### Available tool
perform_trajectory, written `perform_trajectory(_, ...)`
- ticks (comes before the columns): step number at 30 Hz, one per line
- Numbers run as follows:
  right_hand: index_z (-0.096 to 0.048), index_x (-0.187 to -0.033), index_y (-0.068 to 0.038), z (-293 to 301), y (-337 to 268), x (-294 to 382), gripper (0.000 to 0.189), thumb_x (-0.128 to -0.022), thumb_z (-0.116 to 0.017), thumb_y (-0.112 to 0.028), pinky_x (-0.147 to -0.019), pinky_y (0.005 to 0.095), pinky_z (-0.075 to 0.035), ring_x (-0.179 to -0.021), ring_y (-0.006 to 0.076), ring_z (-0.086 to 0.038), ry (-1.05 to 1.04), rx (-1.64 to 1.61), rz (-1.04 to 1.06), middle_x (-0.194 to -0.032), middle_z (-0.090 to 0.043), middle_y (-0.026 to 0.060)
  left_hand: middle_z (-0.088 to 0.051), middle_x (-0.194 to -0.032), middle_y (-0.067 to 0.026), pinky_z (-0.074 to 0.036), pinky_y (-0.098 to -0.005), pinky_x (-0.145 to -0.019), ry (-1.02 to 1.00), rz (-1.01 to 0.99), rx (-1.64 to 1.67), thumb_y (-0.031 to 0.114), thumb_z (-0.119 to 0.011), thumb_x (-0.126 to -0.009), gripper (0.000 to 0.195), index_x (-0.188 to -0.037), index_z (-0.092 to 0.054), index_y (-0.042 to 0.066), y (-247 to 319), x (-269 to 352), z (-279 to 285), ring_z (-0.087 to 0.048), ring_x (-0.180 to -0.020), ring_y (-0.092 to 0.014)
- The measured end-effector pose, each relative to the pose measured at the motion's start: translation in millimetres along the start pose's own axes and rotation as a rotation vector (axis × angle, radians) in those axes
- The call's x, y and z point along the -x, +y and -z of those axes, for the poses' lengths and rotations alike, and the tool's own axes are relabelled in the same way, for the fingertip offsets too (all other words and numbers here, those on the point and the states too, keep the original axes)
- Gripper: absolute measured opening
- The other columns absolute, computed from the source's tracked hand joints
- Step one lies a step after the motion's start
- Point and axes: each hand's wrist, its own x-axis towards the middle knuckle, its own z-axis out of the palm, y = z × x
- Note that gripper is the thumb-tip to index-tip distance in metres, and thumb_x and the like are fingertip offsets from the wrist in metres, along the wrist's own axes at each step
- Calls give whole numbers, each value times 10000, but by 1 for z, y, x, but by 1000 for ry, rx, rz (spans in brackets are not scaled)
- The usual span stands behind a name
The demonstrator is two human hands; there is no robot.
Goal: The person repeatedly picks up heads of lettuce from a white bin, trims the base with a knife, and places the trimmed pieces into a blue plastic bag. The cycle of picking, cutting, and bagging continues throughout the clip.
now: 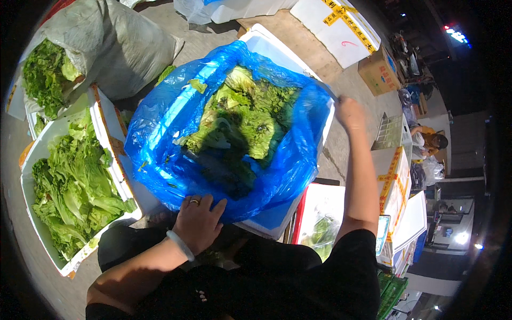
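A large blue plastic bag [160,128] lines a white foam box [276,42] in front of me, its mouth spread wide. Leafy lettuce [256,116] lies inside, partly under shadow. My left hand [200,219], with a ring and a pale bangle, holds the bag's near rim, fingers over the plastic. At the box's right edge my right hand [349,113] is closed in a fist around a dark narrow tool [327,91], seemingly a knife. Its blade runs up and left along the bag's rim; its handle is hidden in the fist.
On the left, a foam box [126,196] holds loose lettuce [76,188]. Behind it, a woven sack [132,56] spills more leaves. Taped foam boxes [340,32], a carton [378,74] and a green crate [390,290] surround me. Another person [430,140] is far right.
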Motion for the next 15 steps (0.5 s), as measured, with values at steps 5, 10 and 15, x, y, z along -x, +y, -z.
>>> perform_trajectory(5, -636, -896, -30, -52, -73, 5, 261, -788, -666, -265, -720, 430, -498, -802, 391, -618, 267, -472, 90, -867, -640, 217, -504, -1106, -137, -367, -430, -930, 223, -72, 55, 223, -670, -758, 568, -1282, -495, 90, 1, -5, 11, -497, -1076, -309)
perform_trajectory(10, -662, -996, -59, -101, -116, -8, 282, -795, -674, -256, -725, 416, -502, -806, 369, -628, 78, -806, 234, -913, -655, 199, -502, -1149, -180, -444, -419, -815, 47, -97, 154, 225, -664, -773, 592, -1305, -467, 55, -3, -5, 1, -601, -872, -339)
perform_trajectory(15, -647, -1020, -67, -118, -63, -24, 303, -823, -630, -296, -800, 460, -501, -923, 370, -631, -120, -230, -102, -983, -651, 224, -548, -1038, -140, -460, -416, -765, -62, -82, 233, 218, -664, -770, 534, -1249, -500, 45, -16, -4, -9, -596, -835, -313)
